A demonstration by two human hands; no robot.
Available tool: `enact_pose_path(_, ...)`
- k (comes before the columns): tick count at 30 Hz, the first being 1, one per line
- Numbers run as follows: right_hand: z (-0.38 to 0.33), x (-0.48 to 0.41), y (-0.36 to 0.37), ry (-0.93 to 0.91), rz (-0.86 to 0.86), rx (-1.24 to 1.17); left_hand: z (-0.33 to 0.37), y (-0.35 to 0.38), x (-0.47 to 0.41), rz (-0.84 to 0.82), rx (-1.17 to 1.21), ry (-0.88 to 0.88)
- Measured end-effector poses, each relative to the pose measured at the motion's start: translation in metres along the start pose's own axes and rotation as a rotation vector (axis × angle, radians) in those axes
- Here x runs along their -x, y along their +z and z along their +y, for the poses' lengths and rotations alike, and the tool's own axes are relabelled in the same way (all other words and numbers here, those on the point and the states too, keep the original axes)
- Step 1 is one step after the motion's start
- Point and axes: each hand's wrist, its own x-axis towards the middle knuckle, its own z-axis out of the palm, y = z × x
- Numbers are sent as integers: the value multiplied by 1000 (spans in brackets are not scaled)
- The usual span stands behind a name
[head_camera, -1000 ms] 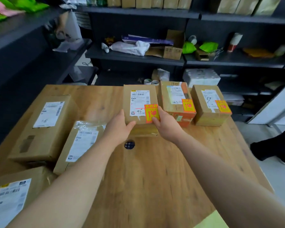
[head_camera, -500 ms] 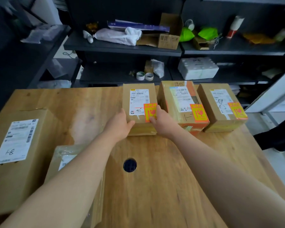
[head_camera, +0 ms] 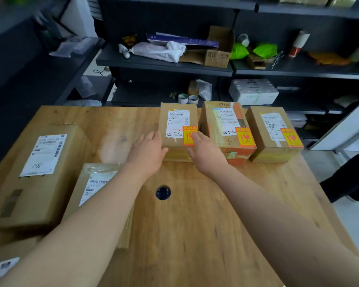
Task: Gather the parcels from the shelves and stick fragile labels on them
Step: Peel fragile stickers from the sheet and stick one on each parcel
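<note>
So the parcel (head_camera: 177, 121) sits flat at the far edge of the table (head_camera: 195, 235), roughly in the middle, with a white shipping slip on top. An orange fragile label (head_camera: 190, 131) is on its near right corner. The right hand (head_camera: 205, 155) reaches in from the near side with its fingers laid fairly straight over that label, not curled round anything. The left hand (head_camera: 148, 151) is at the parcel's near left corner, thumb against the near edge. Its fingers stretch along the left side, spread and a bit blurred, so I can't tell how firmly they touch.

Just to the right there's a second parcel (head_camera: 222, 129), almost touching the first, and beside that a third parcel (head_camera: 272, 141). Both have the same orange sticker on the near right corner.

On the left side of the table is a big box (head_camera: 35, 183) with a slip but no orange sticker that I can see. A wrapped parcel (head_camera: 95, 179) lies next to it, partly under the left forearm. There's a round hole (head_camera: 163, 192) in the tabletop between the two arms.

Behind the table are dark shelves (head_camera: 164, 64) with two tape rolls (head_camera: 188, 98), green bags (head_camera: 264, 49), an open carton and other clutter.
</note>
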Motion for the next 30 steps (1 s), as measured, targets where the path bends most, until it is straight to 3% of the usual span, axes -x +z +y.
enact_pose_path(6, -29, 76, -18, -127, 3, 69, 2, -24, 100, 93, -130, 24)
enact_pose_path(14, -95, 145, 20, -212, -132, 79, -64, -34, 219, -66, -309, -211)
enact_pose_path(21, -149, 154, 63, -178, -289, 55, -114, -32, 225, -247, -269, -314)
enact_pose_path(30, -148, 182, 62, -35, -341, -122, -105, -23, 233, -150, -83, -226)
